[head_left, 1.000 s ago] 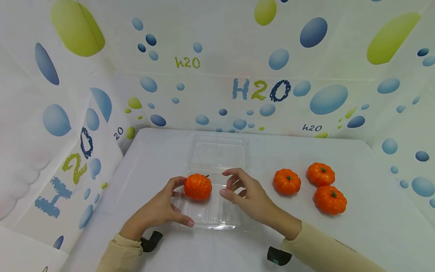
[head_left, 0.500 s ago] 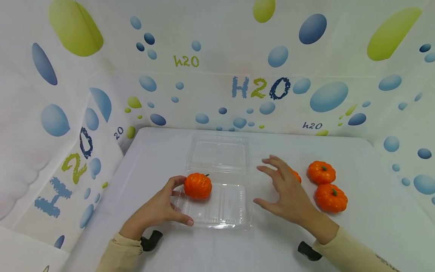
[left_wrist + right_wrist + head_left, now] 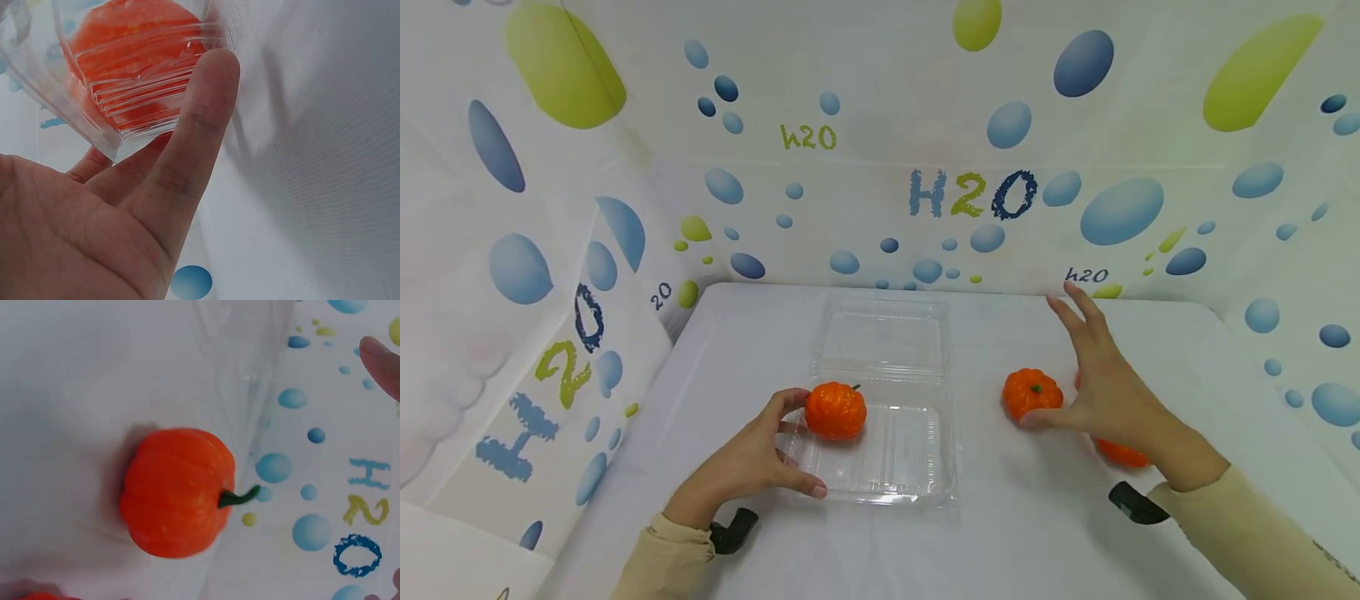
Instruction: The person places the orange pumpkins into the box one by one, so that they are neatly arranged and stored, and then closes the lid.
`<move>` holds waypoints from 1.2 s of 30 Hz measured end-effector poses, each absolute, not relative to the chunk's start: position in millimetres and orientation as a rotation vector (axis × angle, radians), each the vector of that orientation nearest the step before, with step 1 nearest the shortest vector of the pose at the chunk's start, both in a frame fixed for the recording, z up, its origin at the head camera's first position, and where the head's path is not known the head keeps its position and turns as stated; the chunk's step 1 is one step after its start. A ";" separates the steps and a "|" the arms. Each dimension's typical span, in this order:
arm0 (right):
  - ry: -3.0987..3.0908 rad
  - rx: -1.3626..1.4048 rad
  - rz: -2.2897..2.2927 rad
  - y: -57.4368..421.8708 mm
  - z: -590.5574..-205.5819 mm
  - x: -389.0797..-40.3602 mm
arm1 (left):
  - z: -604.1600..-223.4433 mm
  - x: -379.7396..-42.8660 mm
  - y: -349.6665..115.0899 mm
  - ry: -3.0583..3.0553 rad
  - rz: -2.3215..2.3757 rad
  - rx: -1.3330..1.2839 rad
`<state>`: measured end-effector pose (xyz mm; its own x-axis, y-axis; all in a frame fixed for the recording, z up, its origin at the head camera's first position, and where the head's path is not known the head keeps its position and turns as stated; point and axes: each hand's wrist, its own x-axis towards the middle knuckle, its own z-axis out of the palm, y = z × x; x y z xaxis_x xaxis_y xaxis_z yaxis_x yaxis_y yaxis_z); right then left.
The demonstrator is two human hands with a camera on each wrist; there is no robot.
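Observation:
A clear plastic clamshell container point(image 3: 913, 450) lies with its lid point(image 3: 880, 333) folded back. In its left part sits an orange toy pumpkin point(image 3: 835, 411) with a green stem. My left hand point(image 3: 745, 462) holds the container's near left corner, thumb point(image 3: 203, 106) along the front wall and fingers around the left side. My right hand point(image 3: 1112, 387) hovers with fingers spread over the pumpkins on the right, holding nothing. Its thumb overlaps the edge of one pumpkin point(image 3: 1030, 390); contact cannot be told. That hand partly covers another pumpkin point(image 3: 1122, 452) and nearly hides a third.
A white cloth covers the table point(image 3: 1000, 533). Behind it stands a white backdrop point(image 3: 880, 225) printed with blue and green drops, and it continues along both sides. In the right wrist view, one pumpkin point(image 3: 178, 494) lies below the container's edge point(image 3: 244, 356).
My right hand has moved from over the container rightward to the loose pumpkins, its fingers spreading wider. The left hand, the container and the pumpkin in it have stayed put.

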<state>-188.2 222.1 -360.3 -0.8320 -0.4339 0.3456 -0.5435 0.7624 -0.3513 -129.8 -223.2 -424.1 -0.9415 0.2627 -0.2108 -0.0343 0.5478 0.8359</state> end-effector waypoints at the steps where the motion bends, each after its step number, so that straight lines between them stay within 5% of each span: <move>1: -2.740 0.750 0.679 224.0 -358.1 -189.6 | -423.9 -129.8 -223.2 2.473 1.348 0.189; 15: -3.091 0.453 1.096 239.9 -381.5 -206.9 | -424.7 -129.7 -222.8 2.461 1.362 0.180; 36: -3.190 0.282 1.025 234.8 -420.4 -201.6 | -427.0 -130.7 -224.0 2.477 1.357 0.193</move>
